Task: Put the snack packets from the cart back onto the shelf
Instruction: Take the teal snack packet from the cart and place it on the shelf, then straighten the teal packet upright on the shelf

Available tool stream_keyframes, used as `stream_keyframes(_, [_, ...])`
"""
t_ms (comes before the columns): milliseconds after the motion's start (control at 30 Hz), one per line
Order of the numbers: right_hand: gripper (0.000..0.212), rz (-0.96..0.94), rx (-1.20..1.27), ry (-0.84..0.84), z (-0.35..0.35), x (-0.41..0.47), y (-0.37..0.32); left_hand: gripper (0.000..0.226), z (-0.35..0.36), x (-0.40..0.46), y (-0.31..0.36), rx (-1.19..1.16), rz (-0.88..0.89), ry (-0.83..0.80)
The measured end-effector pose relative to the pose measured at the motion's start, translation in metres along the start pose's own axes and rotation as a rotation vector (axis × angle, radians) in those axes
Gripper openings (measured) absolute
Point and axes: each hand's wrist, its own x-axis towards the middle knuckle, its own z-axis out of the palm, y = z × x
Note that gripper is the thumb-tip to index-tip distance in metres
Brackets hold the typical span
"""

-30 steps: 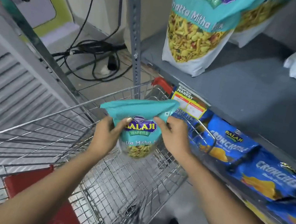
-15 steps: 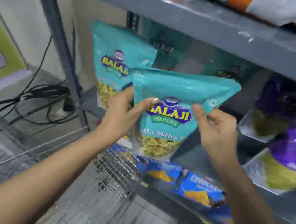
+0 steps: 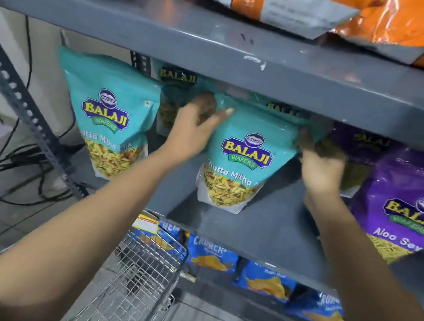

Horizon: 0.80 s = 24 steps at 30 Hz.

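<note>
A teal snack packet (image 3: 246, 163) stands on the grey middle shelf (image 3: 263, 232), held between the person's two hands at its upper corners. The left hand (image 3: 196, 127) grips the top left corner, thumb laid across the front of the packet and fingers curled behind the top seal. The right hand (image 3: 321, 163) is at the top right corner, its fingertips tucked in at the packet's edge under the shelf above; that hand is blurred, and I cannot tell how firmly it pinches.

The packet stands upright, long axis running top to bottom, its top edge leaning back under the upper shelf (image 3: 248, 63) and its white bottom edge resting on the shelf board. The printed front faces outward toward the person.

It is a glossy teal pouch with a yellow and blue "BALAJI WAFERS" badge, white lettering below it, and a clear window showing a yellow mix.

A matching teal packet (image 3: 109, 116) stands to its left, well apart from it, with more teal ones behind. A purple packet (image 3: 414, 209) stands to the right. Orange packets (image 3: 299, 2) lie on the upper shelf, blue packets (image 3: 212, 254) sit on the shelf below, and the wire cart (image 3: 135, 287) stands beneath the arms.
</note>
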Motion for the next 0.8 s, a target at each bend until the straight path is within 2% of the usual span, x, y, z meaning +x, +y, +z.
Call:
stream_keyframes(67, [0.026, -0.021, -0.015, 0.031, -0.003, 0.006, -0.009, 0.054, -0.004, 0.011, 0.003, 0.048, 0.022, 0.051])
stream_keyframes(133, [0.031, -0.036, -0.001, 0.030, -0.004, 0.006, -0.012, 0.057, -0.006, 0.015, 0.004, 0.012, 0.033, 0.041])
stream_keyframes(267, [0.023, 0.016, 0.016, -0.092, -0.009, -0.010, 0.006, 0.030, -0.002, -0.003, -0.012, -0.199, -0.081, -0.029])
stream_keyframes(333, [0.030, 0.124, -0.114, -0.273, -0.018, -0.021, 0.034, 0.037, -0.003, -0.023, -0.037, -0.192, -0.187, -0.151])
stream_keyframes(400, [0.053, 0.268, -0.244, -0.501, -0.023, -0.033, 0.065, 0.060, -0.002, -0.045, -0.070, -0.125, -0.295, -0.378])
stream_keyframes(467, [0.071, 0.399, -0.292, -0.640, -0.019, -0.048, 0.089, 0.073, 0.004, -0.062, -0.094, -0.079, -0.357, -0.548])
stream_keyframes(533, [0.074, 0.419, -0.283, -0.640, -0.009, -0.063, 0.102, 0.070, 0.009, -0.070, -0.107, -0.067, -0.359, -0.521])
stream_keyframes(667, [0.070, 0.355, -0.336, -0.523, 0.000, -0.079, 0.119, 0.064, 0.002, -0.078, -0.114, -0.053, -0.344, -0.423])
stream_keyframes(800, [0.074, 0.311, -0.374, -0.538, -0.001, -0.094, 0.121, 0.067, -0.010, -0.092, -0.113, -0.054, -0.338, -0.399])
